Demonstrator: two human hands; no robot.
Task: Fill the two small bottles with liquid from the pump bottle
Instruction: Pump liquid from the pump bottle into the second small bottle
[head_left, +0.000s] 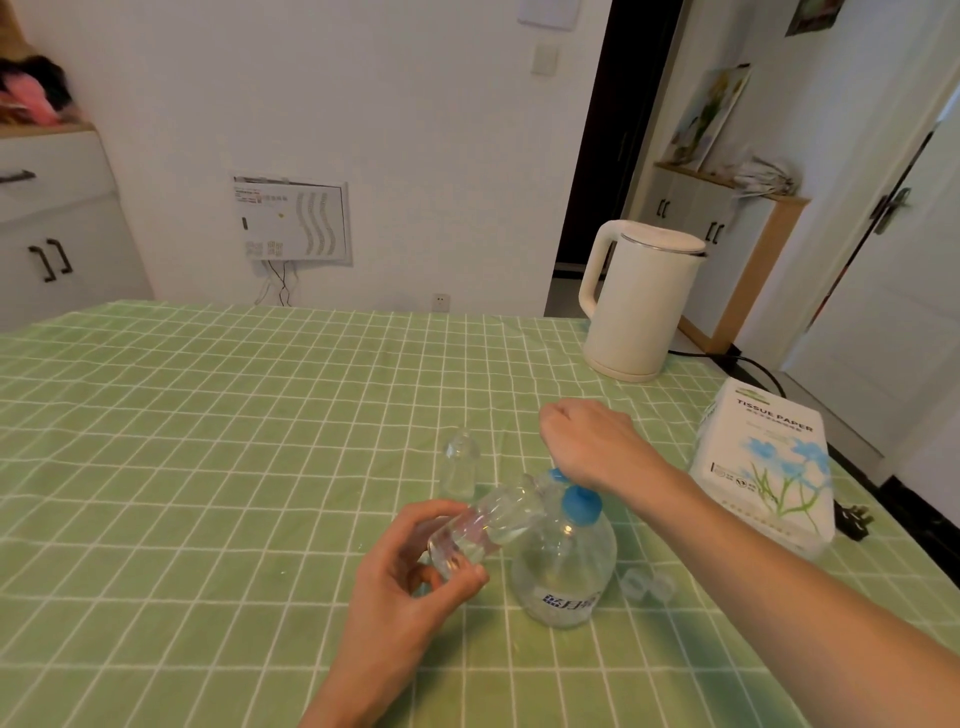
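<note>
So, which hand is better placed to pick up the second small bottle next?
Probably the left hand, once it puts down its tilted bottle: the standing bottle is nearer. The right hand rests on the pump.

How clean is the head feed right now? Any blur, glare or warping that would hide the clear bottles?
Head view: wide-angle warp bows the door frame and the tablecloth grid. Light is soft and even, with no harsh glare. The tilted small bottle in the left hand smears slightly, the upright small bottle nearly melts into the cloth, and the right hand covers the pump bottle head.
</note>
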